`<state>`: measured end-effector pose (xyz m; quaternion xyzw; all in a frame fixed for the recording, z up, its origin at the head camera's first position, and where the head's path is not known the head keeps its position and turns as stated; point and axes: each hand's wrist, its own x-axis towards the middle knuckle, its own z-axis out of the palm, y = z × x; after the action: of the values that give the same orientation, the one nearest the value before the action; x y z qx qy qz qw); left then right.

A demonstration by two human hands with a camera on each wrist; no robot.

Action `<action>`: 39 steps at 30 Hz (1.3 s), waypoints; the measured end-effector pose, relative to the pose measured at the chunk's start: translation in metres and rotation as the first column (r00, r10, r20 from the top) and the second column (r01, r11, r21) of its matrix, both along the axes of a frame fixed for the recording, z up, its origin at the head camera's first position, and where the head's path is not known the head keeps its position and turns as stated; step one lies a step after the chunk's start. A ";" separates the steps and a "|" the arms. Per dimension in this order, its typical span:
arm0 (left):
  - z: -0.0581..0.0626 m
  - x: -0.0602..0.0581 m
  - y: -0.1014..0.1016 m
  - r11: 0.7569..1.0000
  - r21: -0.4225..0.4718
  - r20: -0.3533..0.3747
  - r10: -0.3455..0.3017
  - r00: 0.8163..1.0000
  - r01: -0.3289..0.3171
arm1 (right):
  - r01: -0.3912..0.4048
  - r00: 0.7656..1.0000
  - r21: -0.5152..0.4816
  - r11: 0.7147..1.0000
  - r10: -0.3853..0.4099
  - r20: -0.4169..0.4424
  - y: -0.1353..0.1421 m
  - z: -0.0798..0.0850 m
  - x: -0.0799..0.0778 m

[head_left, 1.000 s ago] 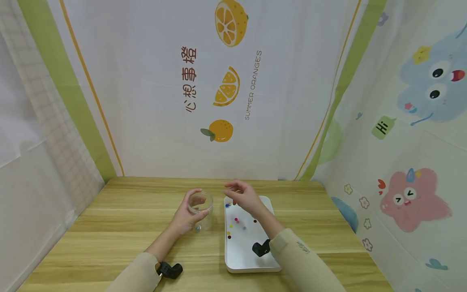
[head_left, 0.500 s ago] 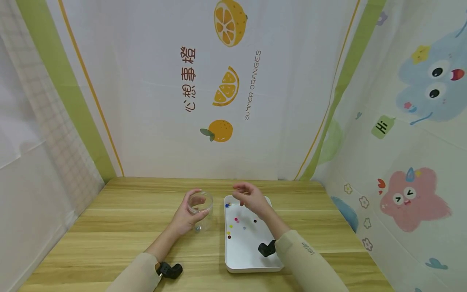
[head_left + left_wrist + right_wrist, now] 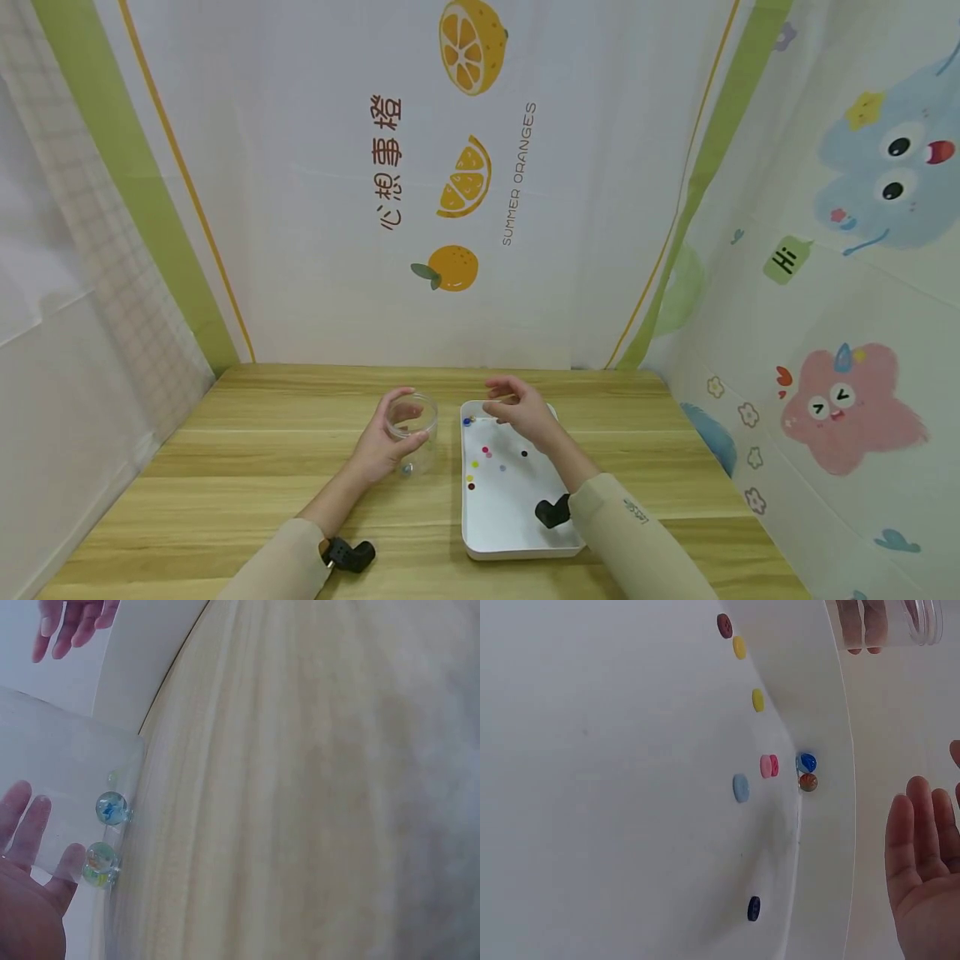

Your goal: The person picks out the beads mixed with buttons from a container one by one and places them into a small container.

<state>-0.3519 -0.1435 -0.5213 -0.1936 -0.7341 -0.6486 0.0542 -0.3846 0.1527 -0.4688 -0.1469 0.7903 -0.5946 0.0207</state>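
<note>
My left hand [image 3: 381, 443] grips a clear round jar [image 3: 422, 458] around its upper part, and the jar stands upright on the table with its mouth uncovered. Inside, at the bottom, lie glass marbles [image 3: 111, 808], seen through the wall in the left wrist view. My right hand [image 3: 527, 415] hovers over the far end of a white tray [image 3: 517, 535], fingers loosely bent and holding nothing. A blue marble [image 3: 808, 762] and a reddish-brown marble [image 3: 808, 782] sit together in the tray's far left corner.
Several small buttons lie scattered in the tray, among them a light blue button [image 3: 740, 788], a dark button [image 3: 754, 908] and a yellow button [image 3: 757, 700]. The wooden table [image 3: 262, 467] meets a printed curtain [image 3: 337, 317] at the back.
My right hand has moved right, away from the jar's side and further over the tray. My left hand and the jar have stayed in place.
</note>
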 end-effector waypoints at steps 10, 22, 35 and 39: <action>0.001 0.001 0.000 1.000 0.007 0.011 0.001 1.000 -0.002 | 0.006 1.000 0.026 1.000 -0.006 0.005 0.003 -0.002 0.000; 0.002 0.000 0.000 1.000 0.005 0.009 0.005 1.000 -0.005 | 0.010 1.000 0.091 0.996 -0.011 0.011 0.003 -0.003 -0.001; 0.003 0.001 0.000 1.000 -0.007 0.010 0.003 1.000 -0.003 | -0.021 0.998 0.189 0.982 0.011 0.056 -0.003 -0.013 -0.008; 0.002 0.000 -0.001 1.000 -0.005 0.010 0.000 1.000 0.000 | -0.035 0.996 0.220 0.975 0.016 0.086 -0.006 -0.017 -0.009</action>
<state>-0.3515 -0.1442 -0.5194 -0.1905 -0.7360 -0.6477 0.0501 -0.3940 0.1469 -0.4855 -0.1287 0.8481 -0.5080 0.0779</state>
